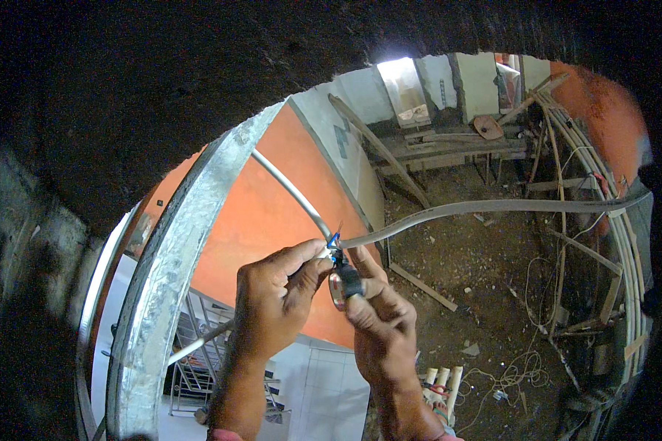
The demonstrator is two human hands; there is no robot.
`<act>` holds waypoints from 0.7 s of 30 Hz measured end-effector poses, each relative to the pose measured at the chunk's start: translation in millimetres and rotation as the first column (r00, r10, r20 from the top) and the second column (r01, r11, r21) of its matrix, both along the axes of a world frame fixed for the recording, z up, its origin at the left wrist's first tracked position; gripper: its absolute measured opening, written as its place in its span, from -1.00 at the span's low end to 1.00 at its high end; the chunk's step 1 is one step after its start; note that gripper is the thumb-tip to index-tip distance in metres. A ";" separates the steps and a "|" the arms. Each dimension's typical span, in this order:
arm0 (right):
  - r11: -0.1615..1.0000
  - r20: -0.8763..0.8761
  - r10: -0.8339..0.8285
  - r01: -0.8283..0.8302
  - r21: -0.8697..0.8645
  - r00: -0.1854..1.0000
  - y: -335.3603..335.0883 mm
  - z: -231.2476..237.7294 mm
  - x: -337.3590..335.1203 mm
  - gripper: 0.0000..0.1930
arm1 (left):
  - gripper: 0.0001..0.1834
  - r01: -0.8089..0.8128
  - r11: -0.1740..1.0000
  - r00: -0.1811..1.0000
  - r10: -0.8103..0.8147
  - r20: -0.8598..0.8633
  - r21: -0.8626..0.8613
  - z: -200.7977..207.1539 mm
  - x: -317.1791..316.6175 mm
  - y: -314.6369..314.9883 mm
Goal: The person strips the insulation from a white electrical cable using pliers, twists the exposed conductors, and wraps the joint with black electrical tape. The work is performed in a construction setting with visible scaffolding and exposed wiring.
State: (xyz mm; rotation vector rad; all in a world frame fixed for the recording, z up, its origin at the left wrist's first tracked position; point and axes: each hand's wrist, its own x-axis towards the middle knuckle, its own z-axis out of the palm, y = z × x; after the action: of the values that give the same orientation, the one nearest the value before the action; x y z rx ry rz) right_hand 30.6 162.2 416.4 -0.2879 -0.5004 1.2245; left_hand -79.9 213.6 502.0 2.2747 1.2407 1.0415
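Note:
In front of me, the ends of thin blue and dark wires (335,240) come together where a white conduit (290,189) and a grey flexible conduit (449,213) meet. My left hand (271,298) pinches the wire ends between thumb and fingertips; something small and white shows at its fingertips. A roll of black tape (351,279) sits in my right hand (384,327), gripped by thumb and fingers just below the wires. Fingers partly cover the joined ends, so I cannot see how they are wrapped.
A grey metal beam (176,257) curves along the left. Behind are an orange wall (261,235) and metal racks (206,367). Far below lies a dirt floor (456,279) with planks, loose cable (518,371) and bundled poles (588,162) at right. Dark rough concrete (198,66) hangs overhead.

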 end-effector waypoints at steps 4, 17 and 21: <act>0.965 -0.406 0.244 -0.264 0.007 0.881 8.3 3.6 0.3 -0.86 | -0.76 0.034 0.991 0.996 -0.023 -0.089 0.132 -3.5 -1.9 1.6; 0.955 0.226 -0.293 0.272 0.118 0.929 9.1 -2.7 -17.4 -0.87 | -0.53 -0.102 0.963 0.991 0.121 0.059 -0.251 12.1 9.1 3.9; 0.840 0.478 -0.541 0.420 0.343 0.692 14.1 -3.1 -8.1 -0.85 | -0.60 -0.022 0.935 0.996 0.052 0.077 -0.355 23.3 2.9 5.2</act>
State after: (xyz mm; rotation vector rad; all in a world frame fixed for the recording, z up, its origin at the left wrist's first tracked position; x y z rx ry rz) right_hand 22.6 176.3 413.2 -0.5703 -0.9896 0.5347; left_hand -77.0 218.7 525.3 1.9208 1.3198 0.8369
